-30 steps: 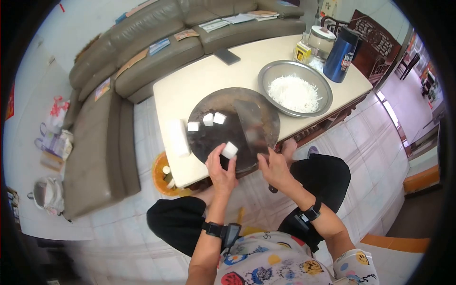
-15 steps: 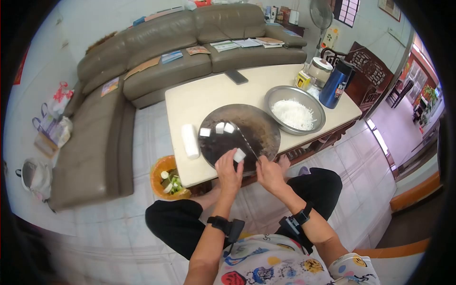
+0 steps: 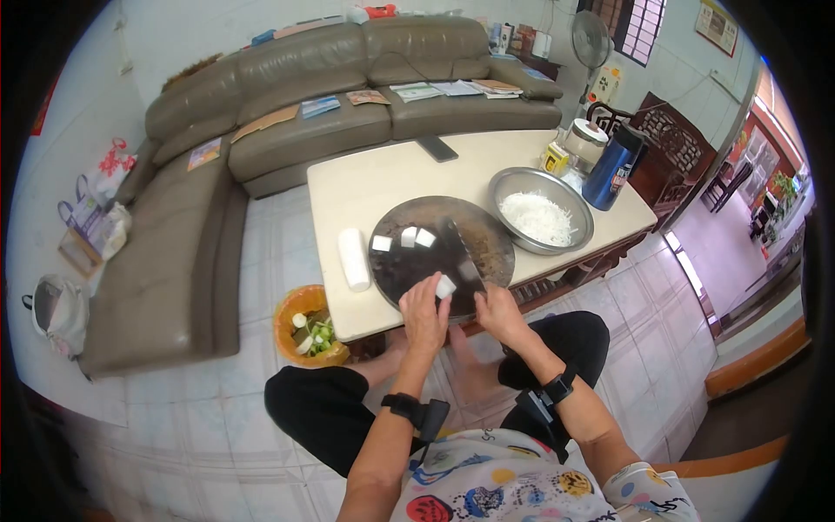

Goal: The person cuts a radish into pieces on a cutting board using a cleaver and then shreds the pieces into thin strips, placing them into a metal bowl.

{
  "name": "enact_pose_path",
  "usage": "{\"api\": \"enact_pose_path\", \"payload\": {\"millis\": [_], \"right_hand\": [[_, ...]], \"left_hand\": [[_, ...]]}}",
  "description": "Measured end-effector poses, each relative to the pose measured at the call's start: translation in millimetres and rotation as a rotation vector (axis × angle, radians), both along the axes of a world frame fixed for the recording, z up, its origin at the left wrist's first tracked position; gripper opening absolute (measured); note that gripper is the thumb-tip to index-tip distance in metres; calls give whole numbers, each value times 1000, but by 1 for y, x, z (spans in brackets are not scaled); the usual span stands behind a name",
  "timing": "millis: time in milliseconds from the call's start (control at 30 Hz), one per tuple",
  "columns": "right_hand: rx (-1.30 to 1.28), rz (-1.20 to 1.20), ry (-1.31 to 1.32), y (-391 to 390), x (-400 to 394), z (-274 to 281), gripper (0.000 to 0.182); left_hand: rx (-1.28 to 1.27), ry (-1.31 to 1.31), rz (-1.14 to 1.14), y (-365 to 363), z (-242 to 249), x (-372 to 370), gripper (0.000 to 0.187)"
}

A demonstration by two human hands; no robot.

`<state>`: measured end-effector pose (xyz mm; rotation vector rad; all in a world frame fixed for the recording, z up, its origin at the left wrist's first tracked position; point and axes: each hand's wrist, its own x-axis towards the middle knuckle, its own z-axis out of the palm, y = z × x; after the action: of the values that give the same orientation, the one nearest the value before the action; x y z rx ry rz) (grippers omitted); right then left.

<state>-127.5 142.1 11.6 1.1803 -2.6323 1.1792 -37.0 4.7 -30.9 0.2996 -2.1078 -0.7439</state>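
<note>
My left hand (image 3: 424, 311) grips a white radish chunk (image 3: 445, 286) between thumb and fingers at the near edge of a dark round cutting board (image 3: 399, 270). Just right of it, my right hand (image 3: 500, 315) is closed around the handle of a cleaver (image 3: 461, 254). The cleaver's broad dark blade points away from me over the board, close beside the chunk; whether it touches cannot be made out. Three white radish pieces (image 3: 409, 237) lie toward the back left of the board. A long peeled white radish (image 3: 354, 259) rests on the table left of the board.
On the cream table (image 3: 365, 187), a metal bowl (image 3: 584, 235) of white shreds stands right of the board. Behind it are a blue thermos (image 3: 614, 167), a glass jar (image 3: 585, 143) and a yellow box (image 3: 554, 158). A phone (image 3: 437, 149) lies at the back. An orange bin (image 3: 284, 326) with scraps sits below left.
The cleaver's blade has turned so its broad face now shows. My left hand still holds the radish chunk, in nearly the same place. The whole view has shifted slightly.
</note>
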Motion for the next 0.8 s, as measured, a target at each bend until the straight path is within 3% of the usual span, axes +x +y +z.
{"api": "enact_pose_path", "payload": {"millis": [200,300,333,367,467,667,733,800], "right_hand": [[74,-32,91,-5,2,-6,23],[218,76,225,-2,1,-4,21],[165,30,134,-2,6,3,21],[278,47,158,-4,0,-7,20],[121,7,-25,-4,-2,-13,25],[37,-3,-57,-5,0,-19,27],[21,-14,-77,-4,4,-11,28],[45,-15,-114,-3,6,-3,28]], "left_hand": [[46,-13,17,-1,-2,-1,53],[30,-23,-21,-5,-7,-1,47],[32,-18,-39,-5,-6,1,46],[32,0,-44,-6,-9,0,45],[-25,18,-23,-5,-10,-1,45],[-41,-2,-30,-4,-13,1,49],[-119,56,20,0,-4,2,39],[51,-97,-71,-6,-6,1,47]]}}
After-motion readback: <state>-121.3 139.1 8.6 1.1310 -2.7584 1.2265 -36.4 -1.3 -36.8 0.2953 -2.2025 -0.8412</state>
